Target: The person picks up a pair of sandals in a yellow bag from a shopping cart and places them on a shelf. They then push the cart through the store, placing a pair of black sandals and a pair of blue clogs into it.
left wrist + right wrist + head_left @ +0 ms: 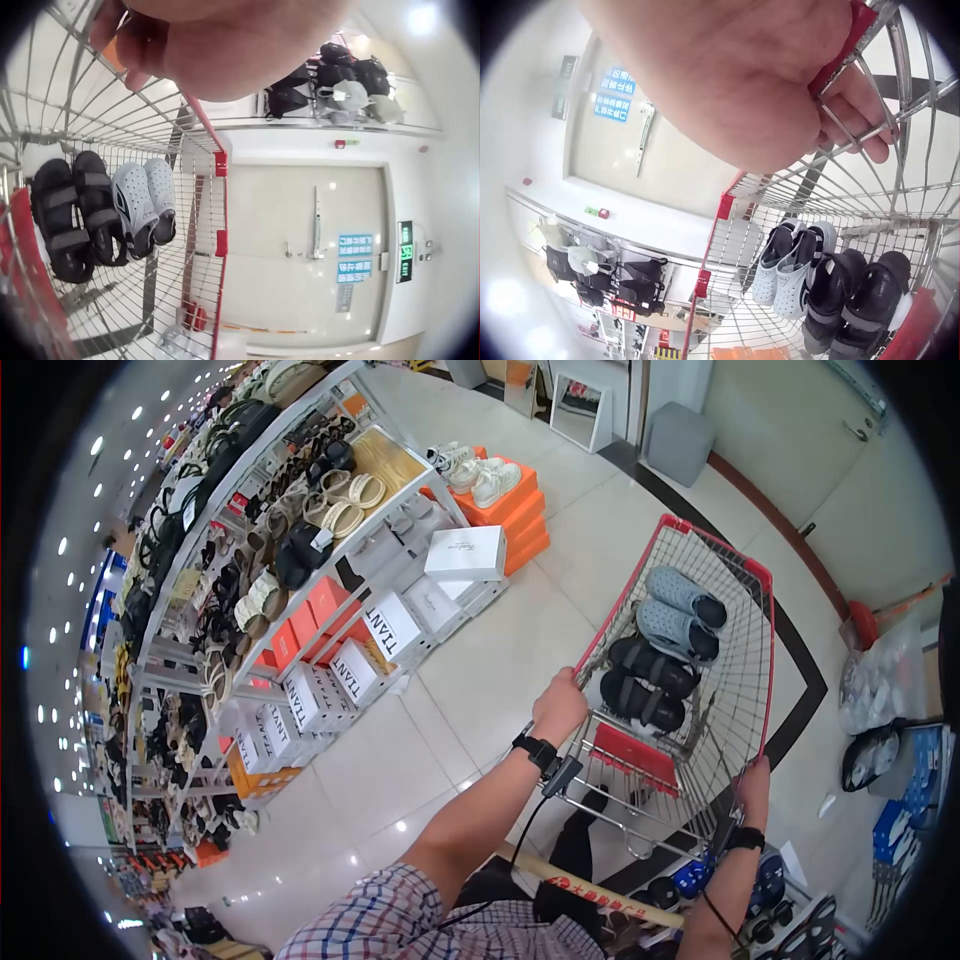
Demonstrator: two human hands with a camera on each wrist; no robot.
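Over at the left stands a shoe rack point(392, 458), well apart from the person's left grip point(560, 707), which is curled round the rim of a shopping cart point(637, 760). Inside lie two black sandals point(652, 663), two grey clogs point(668, 625) just beside them; the right grip point(756, 792) holds the opposite rim.

Wire cart point(757, 571), red-trimmed rim, upright. In its basket, two pairs side by side: grey perforated clogs point(668, 628) nearer the front end; black sandals point(655, 660) behind, broad grey straps seemingly closed, hard to tell from here.
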